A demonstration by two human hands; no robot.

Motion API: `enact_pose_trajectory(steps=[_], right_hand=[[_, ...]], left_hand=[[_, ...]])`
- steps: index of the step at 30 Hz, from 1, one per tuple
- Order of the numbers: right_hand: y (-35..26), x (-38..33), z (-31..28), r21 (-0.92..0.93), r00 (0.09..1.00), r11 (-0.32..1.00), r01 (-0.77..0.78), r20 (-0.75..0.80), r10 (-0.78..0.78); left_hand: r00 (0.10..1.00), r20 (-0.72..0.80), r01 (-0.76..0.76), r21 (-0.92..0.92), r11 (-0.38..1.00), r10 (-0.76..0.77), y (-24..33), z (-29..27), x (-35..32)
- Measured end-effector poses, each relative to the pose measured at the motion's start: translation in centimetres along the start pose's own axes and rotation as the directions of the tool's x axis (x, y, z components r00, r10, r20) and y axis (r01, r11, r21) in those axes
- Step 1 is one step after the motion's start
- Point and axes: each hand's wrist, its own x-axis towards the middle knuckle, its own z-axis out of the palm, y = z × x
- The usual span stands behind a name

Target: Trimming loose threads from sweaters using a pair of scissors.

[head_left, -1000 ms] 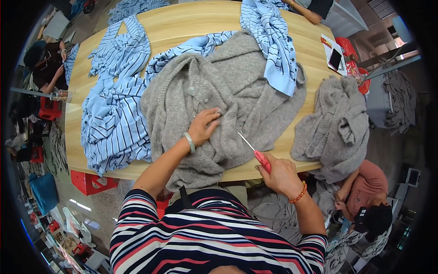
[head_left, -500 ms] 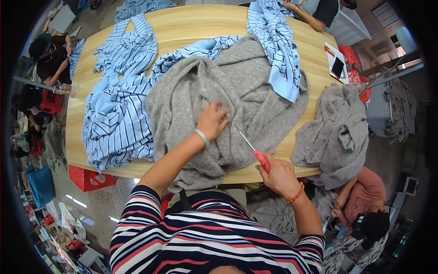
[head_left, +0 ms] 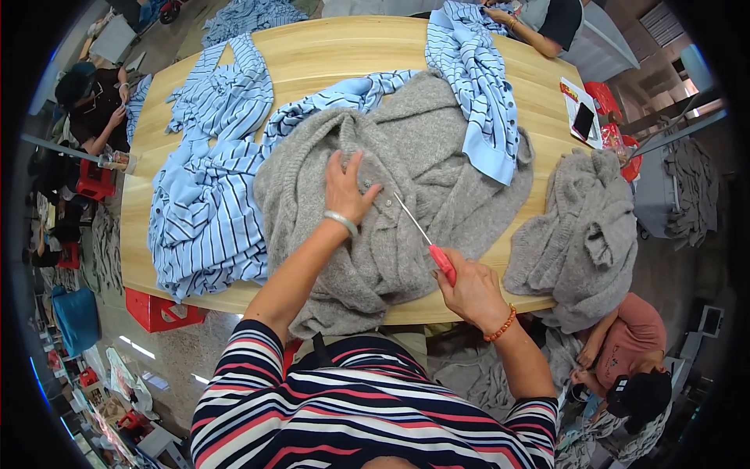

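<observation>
Atop a pale table (head_left: 328,47), a grey sweater (head_left: 437,117) lies bunched under the left hand (head_left: 348,190), fingers spread, moved up and leftward since half a second earlier, while the right hand (head_left: 474,293) grips a red-handled tool (head_left: 441,262), its tip near a button (head_left: 388,202)

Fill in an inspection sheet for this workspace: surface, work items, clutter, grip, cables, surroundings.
Surface: pale wood-grain table, partly covered.
Work items: rumpled gray knit; red-handled tool, tip toward it.
Clutter: blue striped garments at left and top; second gray garment and phone at right.
Grip: left hand spread on the gray knit; right hand closed around the tool.
Cables: none clearly distinguishable.
Surroundings: red stool at lower left; co-worker at lower right, others at left and top.
</observation>
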Motion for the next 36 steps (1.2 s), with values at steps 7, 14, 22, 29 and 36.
enact_pose_trajectory(steps=[7,14,22,29,36], right_hand=[[-0.7,1.9,-0.4,-0.058,0.988,0.998,-0.018,0.15,0.027],[-0.4,2.9,-0.2,-0.062,0.968,0.998,0.03,0.251,-0.013],[-0.6,3.9,-0.7,-0.046,0.965,0.999,-0.013,0.261,0.024],[0.3,2.4,-0.9,-0.127,0.952,0.992,-0.025,0.301,0.062],[0.0,0.9,0.1,0.024,0.955,0.999,0.034,0.295,-0.039]], left_hand=[[0.8,0.49,0.503,-0.231,0.833,-0.347,-5.6,3.1,0.3],[0.693,0.572,0.72,-0.529,0.449,-0.438,-6.3,2.1,-0.3],[0.626,0.654,0.773,-0.445,0.453,-0.425,-4.9,0.8,-0.1],[0.665,0.624,0.746,-0.523,0.413,-0.41,-5.8,1.1,-0.6],[0.777,0.557,0.566,-0.417,0.711,-0.291,-4.2,0.8,-1.3]])
